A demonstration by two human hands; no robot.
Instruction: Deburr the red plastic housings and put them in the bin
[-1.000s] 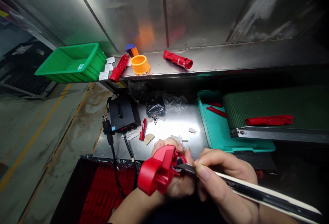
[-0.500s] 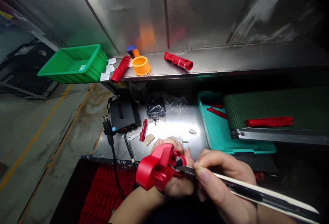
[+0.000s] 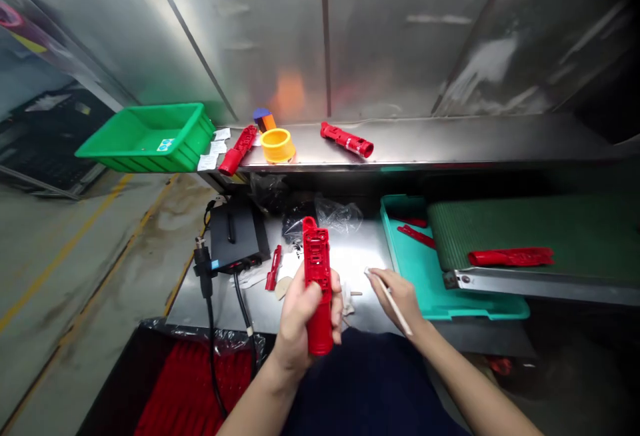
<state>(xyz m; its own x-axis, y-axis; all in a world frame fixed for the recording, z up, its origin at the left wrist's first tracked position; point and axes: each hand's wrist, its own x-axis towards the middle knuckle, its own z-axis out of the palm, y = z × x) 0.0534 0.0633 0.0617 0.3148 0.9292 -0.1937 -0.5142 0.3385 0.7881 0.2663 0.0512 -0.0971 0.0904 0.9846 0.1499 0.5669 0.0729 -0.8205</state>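
Observation:
My left hand (image 3: pixel 299 319) grips a long red plastic part (image 3: pixel 318 276) and holds it upright over the steel worktable (image 3: pixel 350 249), ribbed inside facing me. My right hand (image 3: pixel 400 296) is closed on a thin white-handled knife (image 3: pixel 390 299), blade end pointing up and left, just right of the red part and apart from it. Small pale plastic trimmings (image 3: pixel 285 286) lie on the table under my hands.
A teal tray (image 3: pixel 425 283) with red strips sits to the right, beside a green conveyor belt (image 3: pixel 525 229) carrying a red part (image 3: pixel 510 257). The shelf holds two red parts (image 3: pixel 346 140), a yellow cup (image 3: pixel 278 145) and a green bin (image 3: pixel 145 137). A black box (image 3: pixel 235 236) with cables stands left; a bin of red parts (image 3: pixel 200 383) below.
Both hands have moved away from my face. The knife tip has left the red part, and my left hand has turned the part upright, lengthwise toward me.

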